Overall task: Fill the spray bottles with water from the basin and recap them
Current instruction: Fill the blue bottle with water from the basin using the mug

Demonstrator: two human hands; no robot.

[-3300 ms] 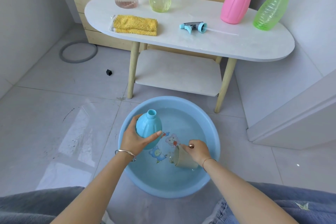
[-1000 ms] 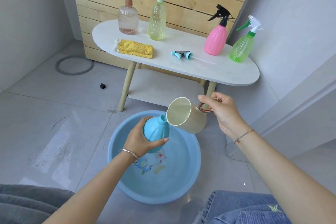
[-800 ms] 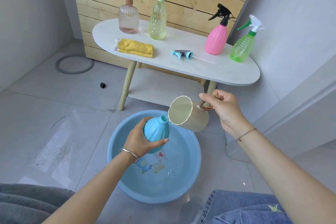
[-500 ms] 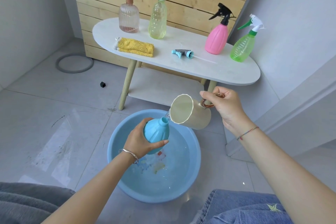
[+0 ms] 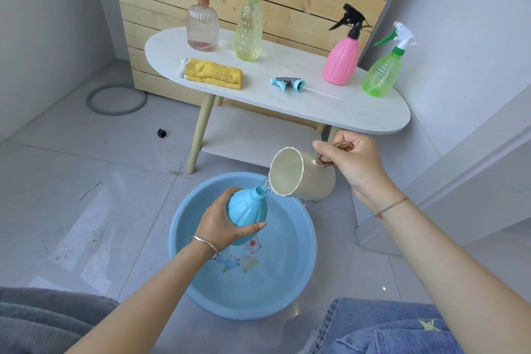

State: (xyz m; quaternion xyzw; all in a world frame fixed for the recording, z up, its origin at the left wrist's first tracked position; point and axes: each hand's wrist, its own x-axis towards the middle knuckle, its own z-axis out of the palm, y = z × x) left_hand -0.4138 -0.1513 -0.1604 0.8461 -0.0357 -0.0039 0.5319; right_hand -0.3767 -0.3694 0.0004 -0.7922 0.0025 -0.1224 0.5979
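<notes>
Left grip [image 5: 221, 224] wraps the belly of the ribbed, opaque blue bottle [image 5: 248, 210], held uncapped directly over the basin [image 5: 247, 312] with its neck tipped toward the cup, presumably so any spill drops back into the water. Right grip [image 5: 353, 161] pinches the metal ring handle of the smooth beige cup [image 5: 301, 175], above the basin's far rim, lip down; a thin stream meets the bottle mouth. Basin: round, glossy blue plastic. Matching spray head [image 5: 287, 84] lies on the white counter [image 5: 367, 115] beyond the basin, likely awaiting recapping.

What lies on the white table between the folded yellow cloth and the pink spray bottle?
A loose blue spray head, tube attached, lies on the table between the yellow cloth and the pink spray bottle, in the head view.
</notes>
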